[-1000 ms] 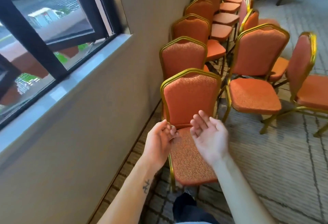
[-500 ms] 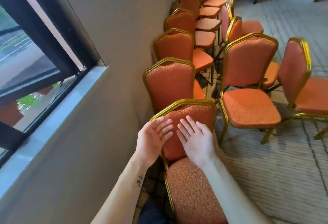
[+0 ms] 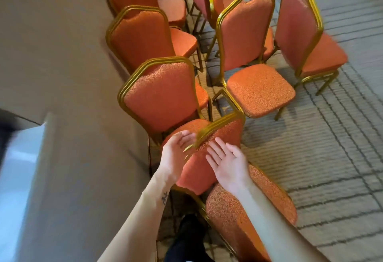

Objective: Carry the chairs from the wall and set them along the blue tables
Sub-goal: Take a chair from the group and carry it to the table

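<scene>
Our hands have risen from over the seat to the back of the nearest chair point(image 3: 226, 131), which stands with the wall point(image 3: 72, 75) on its left. The left hand point(image 3: 176, 151) is behind that back and the right hand point(image 3: 226, 162) before it. Both are spread and grip nothing yet. Beyond it the other chairs point(image 3: 161, 95) wait in line. We judge the lift is next.
</scene>
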